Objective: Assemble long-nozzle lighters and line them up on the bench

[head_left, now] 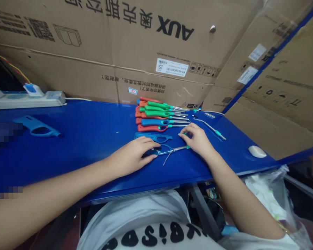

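- The left hand (135, 154) lies flat, palm down, fingers stretched out, pressing on the blue handle end of an unfinished tool (169, 150) at the near middle of the blue table (88, 139). It is not closed around it.
- The right hand (197, 139) rests on the tool's metal rod, fingers curled. I cannot tell whether it pinches the rod.
- Progress, as I judge it: a stack of tools (156, 116) with orange, green and blue handles lies just beyond the hands and looks finished. The one under the hands shows bare wire, and a loose blue handle shell (156, 137) lies just beyond the left hand.
- A spare rod (211, 127) lies to the right, and another blue handle (38, 126) far left.
- A power strip (28, 99), a white oval object (257, 151) and cardboard boxes (146, 52) ring the table. Nothing blocks the hands.
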A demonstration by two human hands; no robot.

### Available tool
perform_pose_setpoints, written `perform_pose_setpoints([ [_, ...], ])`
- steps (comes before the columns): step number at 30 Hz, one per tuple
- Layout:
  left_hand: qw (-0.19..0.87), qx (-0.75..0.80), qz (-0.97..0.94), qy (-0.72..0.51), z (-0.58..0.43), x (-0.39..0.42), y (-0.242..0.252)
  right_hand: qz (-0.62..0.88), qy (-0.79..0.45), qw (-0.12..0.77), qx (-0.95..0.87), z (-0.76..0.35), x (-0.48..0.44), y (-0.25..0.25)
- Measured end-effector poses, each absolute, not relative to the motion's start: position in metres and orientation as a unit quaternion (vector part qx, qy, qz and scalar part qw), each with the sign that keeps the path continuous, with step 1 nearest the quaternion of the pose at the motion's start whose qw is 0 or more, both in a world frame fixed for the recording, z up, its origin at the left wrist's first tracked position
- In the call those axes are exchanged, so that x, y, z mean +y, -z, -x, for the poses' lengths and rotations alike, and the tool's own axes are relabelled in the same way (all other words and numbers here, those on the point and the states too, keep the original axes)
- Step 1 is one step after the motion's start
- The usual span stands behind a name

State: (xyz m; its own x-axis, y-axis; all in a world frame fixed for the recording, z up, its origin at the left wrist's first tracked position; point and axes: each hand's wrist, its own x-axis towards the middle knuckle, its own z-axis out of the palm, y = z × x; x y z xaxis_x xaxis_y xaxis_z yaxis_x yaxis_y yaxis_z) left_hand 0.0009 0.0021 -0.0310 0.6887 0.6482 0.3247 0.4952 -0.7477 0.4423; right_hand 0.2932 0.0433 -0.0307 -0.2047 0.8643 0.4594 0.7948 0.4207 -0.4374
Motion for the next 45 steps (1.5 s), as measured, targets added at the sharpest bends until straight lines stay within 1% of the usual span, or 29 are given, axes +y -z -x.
perform_pose_setpoints([
  [3, 0.157, 0.314, -0.906, -0.237, 0.000, 0.003, 0.030, 0.547, -0.124, 0.415, -0.716, -0.292, 0.038, 0.030],
  [5, 0.154, 0.312, -0.907, -0.238, 0.001, 0.004, 0.030, 0.555, -0.183, 0.433, -0.686, -0.295, 0.033, 0.031],
  [7, 0.155, 0.313, -0.908, -0.234, 0.001, 0.004, 0.029, 0.564, -0.201, 0.413, -0.686, -0.301, 0.027, 0.031],
  [11, 0.157, 0.319, -0.909, -0.218, 0.002, 0.004, 0.027, 0.556, -0.133, 0.327, -0.752, -0.314, 0.020, 0.030],
  [13, 0.161, 0.322, -0.908, -0.214, 0.001, 0.004, 0.025, 0.547, -0.122, 0.315, -0.766, -0.318, 0.021, 0.029],
  [18, 0.173, 0.332, -0.901, -0.220, 0.000, 0.004, 0.023, 0.547, -0.147, 0.291, -0.771, -0.315, 0.028, 0.026],
  [22, 0.174, 0.342, -0.898, -0.216, 0.000, 0.002, 0.023, 0.455, -0.151, 0.294, -0.827, -0.294, 0.016, 0.012],
  [26, 0.184, 0.349, -0.892, -0.219, -0.001, 0.001, 0.022, 0.352, -0.152, 0.234, -0.893, -0.270, -0.002, -0.001],
  [30, 0.197, 0.354, -0.886, -0.226, -0.002, -0.001, 0.020, 0.338, -0.120, 0.191, -0.914, -0.257, -0.004, 0.001],
  [32, 0.204, 0.361, -0.882, -0.224, -0.002, -0.001, 0.018, 0.336, -0.134, 0.189, -0.913, -0.255, -0.002, 0.004],
  [37, 0.226, 0.375, -0.871, -0.222, -0.002, -0.001, 0.017, 0.324, -0.180, 0.228, -0.900, -0.252, -0.002, 0.013],
  [45, 0.237, 0.366, -0.870, -0.228, -0.001, 0.000, 0.019, 0.338, -0.129, 0.230, -0.904, -0.252, -0.008, 0.027],
])
